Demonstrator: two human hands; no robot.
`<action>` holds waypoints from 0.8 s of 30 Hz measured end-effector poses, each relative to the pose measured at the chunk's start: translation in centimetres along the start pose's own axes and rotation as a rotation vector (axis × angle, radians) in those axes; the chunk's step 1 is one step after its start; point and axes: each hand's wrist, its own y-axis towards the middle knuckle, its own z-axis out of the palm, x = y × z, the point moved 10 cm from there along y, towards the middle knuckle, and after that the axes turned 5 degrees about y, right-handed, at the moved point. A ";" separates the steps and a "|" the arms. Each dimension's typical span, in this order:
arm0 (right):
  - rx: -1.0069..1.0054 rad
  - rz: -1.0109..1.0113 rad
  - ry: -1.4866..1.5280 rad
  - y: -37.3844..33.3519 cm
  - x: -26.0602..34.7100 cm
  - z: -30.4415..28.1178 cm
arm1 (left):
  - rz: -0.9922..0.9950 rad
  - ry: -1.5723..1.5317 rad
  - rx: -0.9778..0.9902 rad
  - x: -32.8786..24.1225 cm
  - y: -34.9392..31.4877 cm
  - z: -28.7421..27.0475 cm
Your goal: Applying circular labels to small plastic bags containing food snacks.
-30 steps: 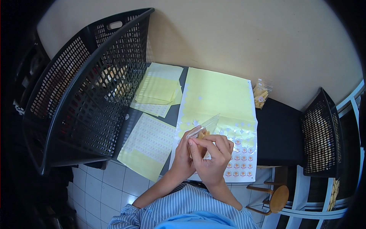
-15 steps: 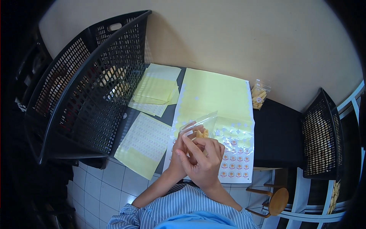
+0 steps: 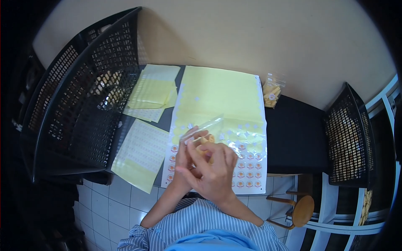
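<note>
Clear plastic bag (image 3: pixel 204 126) is pinched in your left hand (image 3: pixel 184 157), raised over the yellow sticker sheet (image 3: pixel 220 121) on the table (image 3: pixel 293 134). Your right hand (image 3: pixel 213 169) overlaps it, fingers closed on the bag's lower end. Black mesh basket (image 3: pixel 83 96) sits left.

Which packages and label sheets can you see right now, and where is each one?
Clear bag: in both hands, small, yellowish contents.
Sticker sheet: under the hands, pale yellow, round orange stickers along its near edge.
Used sheets: left, pale yellow, stacked.
Filled bag: right of the sheet, clear.
</note>
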 end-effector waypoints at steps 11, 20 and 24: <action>-0.050 0.330 -0.039 -4.3 -12.8 -2.8 | -0.357 -0.096 -0.214 6.7 -1.0 -7.3; -0.077 0.905 -0.095 -11.9 -23.1 -6.7 | -0.451 0.446 -0.006 6.6 0.0 -6.9; 0.050 0.921 -0.215 -12.0 -23.2 -5.4 | -0.051 0.868 -0.025 1.2 1.1 -3.8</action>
